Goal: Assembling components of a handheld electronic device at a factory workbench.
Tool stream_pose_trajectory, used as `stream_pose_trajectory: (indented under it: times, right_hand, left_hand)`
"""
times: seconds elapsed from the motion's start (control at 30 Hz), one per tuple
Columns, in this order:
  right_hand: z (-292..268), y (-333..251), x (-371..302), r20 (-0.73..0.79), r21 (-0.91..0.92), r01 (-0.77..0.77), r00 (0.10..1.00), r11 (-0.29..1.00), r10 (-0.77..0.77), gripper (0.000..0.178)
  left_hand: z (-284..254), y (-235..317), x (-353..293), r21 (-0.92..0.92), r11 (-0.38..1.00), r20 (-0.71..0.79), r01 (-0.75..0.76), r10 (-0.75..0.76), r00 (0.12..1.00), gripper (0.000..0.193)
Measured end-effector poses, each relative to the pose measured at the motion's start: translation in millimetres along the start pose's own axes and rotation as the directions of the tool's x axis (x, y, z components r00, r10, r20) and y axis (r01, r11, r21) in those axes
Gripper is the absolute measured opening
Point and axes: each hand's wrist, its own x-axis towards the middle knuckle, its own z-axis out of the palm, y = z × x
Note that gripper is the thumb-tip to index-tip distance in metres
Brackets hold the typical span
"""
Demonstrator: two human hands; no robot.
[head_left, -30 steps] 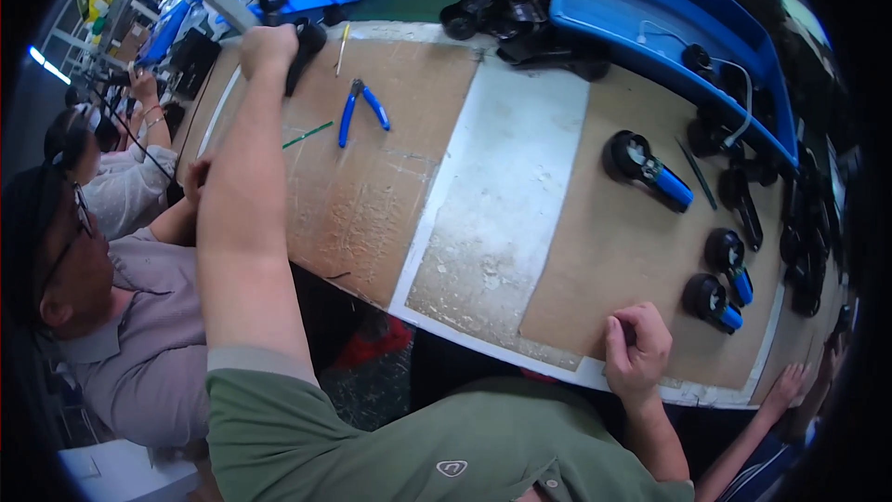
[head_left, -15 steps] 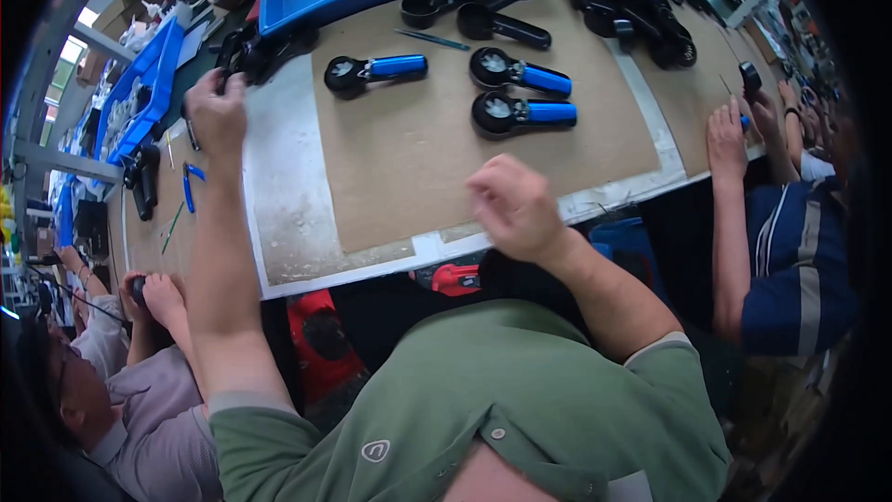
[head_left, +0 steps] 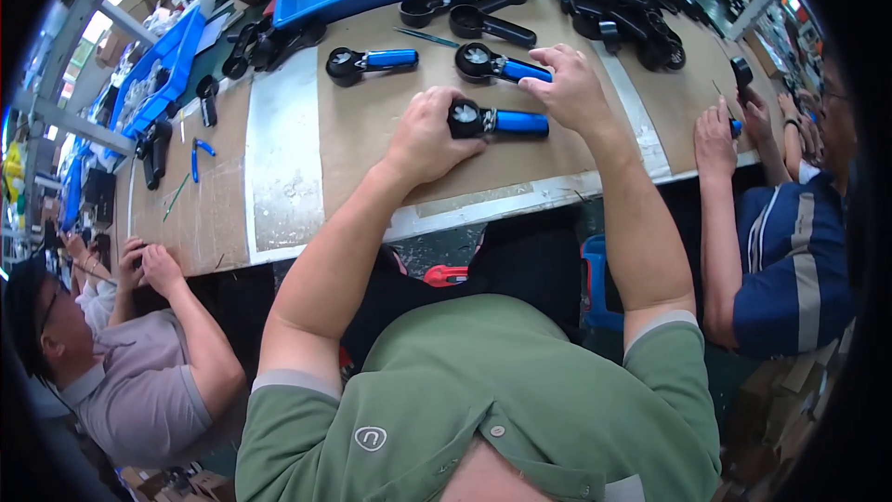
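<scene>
My left hand (head_left: 429,138) is wrapped round the round black head of the nearest handheld housing (head_left: 520,123), which has a blue cylinder along its handle and lies on the brown table mat. My right hand (head_left: 578,88) has thumb and fingers on either side of the handle end of a second such housing (head_left: 478,62), just behind the first. Pale parts show inside the round heads. To the left of that pair lies a third housing (head_left: 372,63) with a blue cylinder, touched by neither hand.
Behind the housings stands a blue tray (head_left: 321,7) of black parts. Black housings are heaped (head_left: 641,14) at the back right. A thin tool (head_left: 426,37), blue-handled pliers (head_left: 196,160) and another blue bin (head_left: 181,51) are around. People sit at work on both sides.
My left hand has come from the black parts at the far left to the nearest housing. My right hand has moved forward and right to the second housing's handle.
</scene>
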Motion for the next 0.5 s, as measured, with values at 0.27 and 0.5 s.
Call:
stream_pose_trajectory:
  times: [0.27, 0.5]
  right_hand:
    - [14, 1, 33, 0.382, -0.182, 0.021, 0.923, 0.983, 0.05, 0.04]
    - [11, -16, 23, 0.424, -0.092, -0.034, 0.903, 0.995, 0.07, 0.039]
  left_hand:
    - [-53, -23, -76, -0.006, 0.999, -0.006, 0.053, -0.053, 0.999, 0.073]
    - [-102, -106, 2, 0.343, 0.939, -0.418, -0.031, 0.182, 0.89, 0.081]
